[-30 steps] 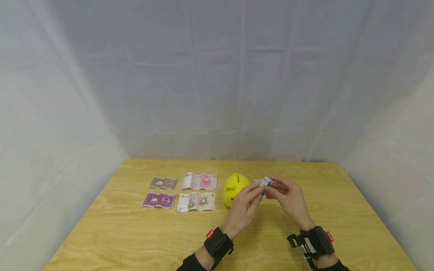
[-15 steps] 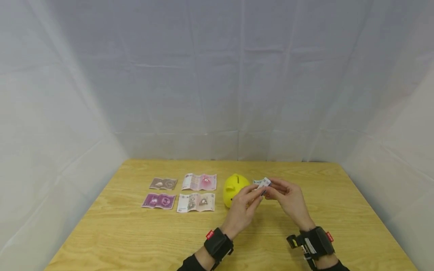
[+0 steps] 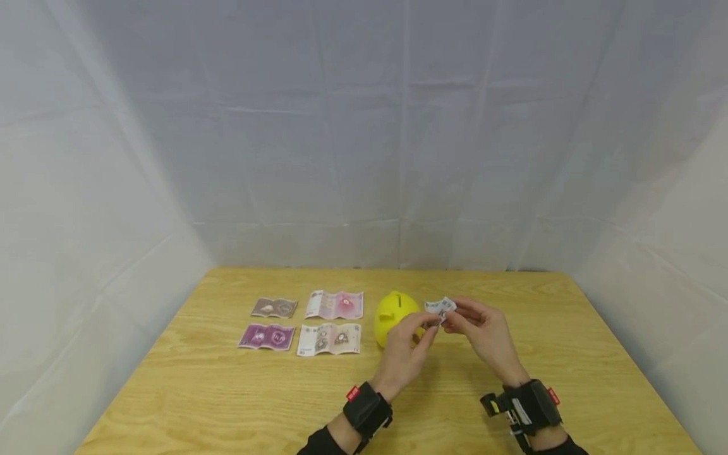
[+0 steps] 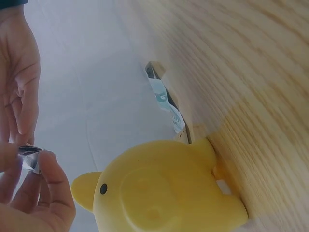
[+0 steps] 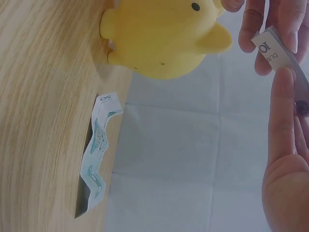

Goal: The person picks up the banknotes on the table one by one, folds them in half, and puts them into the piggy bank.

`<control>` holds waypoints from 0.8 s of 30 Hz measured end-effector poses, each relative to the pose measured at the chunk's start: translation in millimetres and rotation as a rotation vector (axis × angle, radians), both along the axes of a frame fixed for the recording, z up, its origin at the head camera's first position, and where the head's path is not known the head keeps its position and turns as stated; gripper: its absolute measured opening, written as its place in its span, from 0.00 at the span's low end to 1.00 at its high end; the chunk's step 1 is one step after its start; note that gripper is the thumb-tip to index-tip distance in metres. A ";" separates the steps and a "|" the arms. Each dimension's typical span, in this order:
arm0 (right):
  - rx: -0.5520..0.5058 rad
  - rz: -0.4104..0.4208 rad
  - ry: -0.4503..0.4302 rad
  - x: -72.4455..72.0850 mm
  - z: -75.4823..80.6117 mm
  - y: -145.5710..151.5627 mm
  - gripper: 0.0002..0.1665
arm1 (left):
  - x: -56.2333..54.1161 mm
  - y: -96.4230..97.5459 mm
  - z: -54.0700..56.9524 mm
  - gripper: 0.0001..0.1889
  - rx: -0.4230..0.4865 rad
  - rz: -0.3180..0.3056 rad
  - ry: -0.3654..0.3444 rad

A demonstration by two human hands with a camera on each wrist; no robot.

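Observation:
A small folded banknote (image 5: 276, 50) marked 10 is held between both hands, beside the yellow piggy bank (image 3: 392, 313). My left hand (image 3: 402, 347) pinches its near end with bent index finger and thumb. From the other side my right hand (image 3: 488, 332) grips the note, thumb lying along its printed face in the right wrist view. In the left wrist view the folded edge of the banknote (image 4: 31, 157) shows between the fingertips. Behind the hands lies a creased greenish banknote (image 5: 98, 145) marked 50, flat on the wooden table and partly covered in the head view.
Left of the piggy bank several creased banknotes lie in two rows: a brown note (image 3: 274, 308), a purple note (image 3: 266, 337), a pink note (image 3: 334, 304) and a pale note (image 3: 328, 339). White sheeting (image 3: 364, 158) encloses the table (image 3: 256, 404) at the back and sides.
The note's end that stuck up between the hands has come down, folded smaller. My left fingers have bent and drawn slightly back, baring more of the greenish note behind. Both wrists stay nearly still.

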State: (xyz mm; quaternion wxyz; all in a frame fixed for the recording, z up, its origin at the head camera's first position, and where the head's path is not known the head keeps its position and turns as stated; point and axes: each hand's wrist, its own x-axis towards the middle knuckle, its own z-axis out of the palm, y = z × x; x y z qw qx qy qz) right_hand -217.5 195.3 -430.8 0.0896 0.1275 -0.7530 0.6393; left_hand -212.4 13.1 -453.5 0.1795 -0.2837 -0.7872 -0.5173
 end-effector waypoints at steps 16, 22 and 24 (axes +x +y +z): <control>0.003 -0.003 -0.013 -0.3 -2.3 -0.9 0.22 | 0.7 -0.8 -0.3 0.17 -0.015 0.059 0.038; -0.007 -0.002 -0.017 -1.1 -4.3 -3.0 0.20 | 0.9 -2.0 0.5 0.16 -0.028 0.089 0.024; -0.012 -0.003 -0.019 -0.8 -4.0 -4.0 0.20 | 0.8 -2.0 0.7 0.15 -0.033 0.095 0.022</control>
